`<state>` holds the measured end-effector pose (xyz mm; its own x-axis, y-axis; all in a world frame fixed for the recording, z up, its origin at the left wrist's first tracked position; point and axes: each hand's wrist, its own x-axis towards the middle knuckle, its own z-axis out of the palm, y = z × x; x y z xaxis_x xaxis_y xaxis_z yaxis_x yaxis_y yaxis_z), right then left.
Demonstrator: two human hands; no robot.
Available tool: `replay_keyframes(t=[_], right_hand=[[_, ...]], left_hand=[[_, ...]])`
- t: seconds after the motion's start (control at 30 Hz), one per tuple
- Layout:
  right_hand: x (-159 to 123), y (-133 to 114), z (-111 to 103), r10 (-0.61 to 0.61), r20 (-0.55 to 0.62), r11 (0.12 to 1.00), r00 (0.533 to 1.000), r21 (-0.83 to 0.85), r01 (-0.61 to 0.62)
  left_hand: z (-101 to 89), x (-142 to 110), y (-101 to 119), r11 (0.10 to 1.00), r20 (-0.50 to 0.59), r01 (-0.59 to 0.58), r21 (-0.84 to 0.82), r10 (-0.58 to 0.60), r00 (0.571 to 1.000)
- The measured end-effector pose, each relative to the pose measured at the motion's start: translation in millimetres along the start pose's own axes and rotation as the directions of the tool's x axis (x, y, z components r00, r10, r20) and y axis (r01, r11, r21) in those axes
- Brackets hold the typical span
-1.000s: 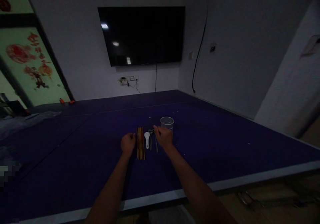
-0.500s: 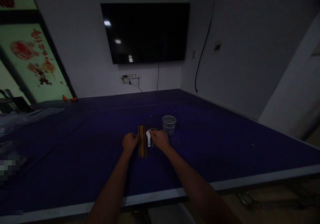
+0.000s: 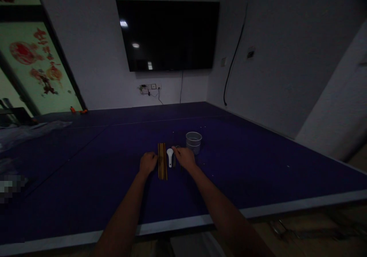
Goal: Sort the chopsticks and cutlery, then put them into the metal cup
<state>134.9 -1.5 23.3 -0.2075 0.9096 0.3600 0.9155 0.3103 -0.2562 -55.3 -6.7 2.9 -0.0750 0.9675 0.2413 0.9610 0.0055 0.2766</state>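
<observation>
A row of brown chopsticks lies on the blue table. My left hand rests at their left edge, its fingers curled in and nothing visible in them. Just right of the chopsticks is a white soup spoon, bowl end away from me. My right hand is closed beside the spoon's bowl, over thin dark metal utensils that it partly covers; what its fingers grip is hidden. Behind that hand stands an upright grey metal cup, its lower part partly covered by the hand.
The blue table has a pale front edge. Clear plastic wrapping lies at its left side, and a small orange object sits at the far left corner. Tiny white bits are scattered near the cup. A television hangs on the wall beyond.
My right hand has shifted slightly right, off the spoon, whose bowl now shows fully. My left hand stays beside the chopsticks. The view has tilted a little.
</observation>
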Motion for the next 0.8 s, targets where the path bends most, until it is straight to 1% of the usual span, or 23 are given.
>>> replay_keyframes(t=[0.17, 0.27, 0.4, 0.57, 0.67, 0.8], right_hand=[[0.9, 2.6, -1.7, 0.029, 0.046, 1.000, 0.999, 0.007, -0.029], [0.7, 1.7, -4.2, 0.066, 0.081, 0.998, 0.995, -0.003, -0.066], [-1.0, 0.3, -6.0, 0.149, 0.122, 0.989, 0.981, -0.018, -0.148], [-1.9, 0.9, -3.6, 0.207, 0.145, 0.978, 0.968, 0.010, -0.210], [-1.2, 1.4, -1.3, 0.214, 0.149, 0.975, 0.965, 0.022, -0.219], [-0.9, 1.4, -0.9, 0.190, 0.140, 0.979, 0.972, 0.042, -0.198]], left_hand=[[1.6, 0.0, -3.6, 0.999, -0.015, -0.001, -0.039, 0.001, 1.000], [1.8, 0.9, -2.0, 0.998, 0.009, 0.034, -0.046, -0.034, 0.999], [2.5, 1.2, 1.8, 0.996, 0.043, 0.072, -0.044, -0.070, 0.997], [3.1, 0.3, 4.4, 0.999, 0.051, 0.052, -0.006, -0.052, 0.997], [3.4, 0.4, 4.4, 0.999, 0.043, 0.039, 0.017, -0.039, 0.998], [3.5, 1.0, 4.6, 0.999, 0.053, 0.031, 0.024, -0.032, 0.998]])
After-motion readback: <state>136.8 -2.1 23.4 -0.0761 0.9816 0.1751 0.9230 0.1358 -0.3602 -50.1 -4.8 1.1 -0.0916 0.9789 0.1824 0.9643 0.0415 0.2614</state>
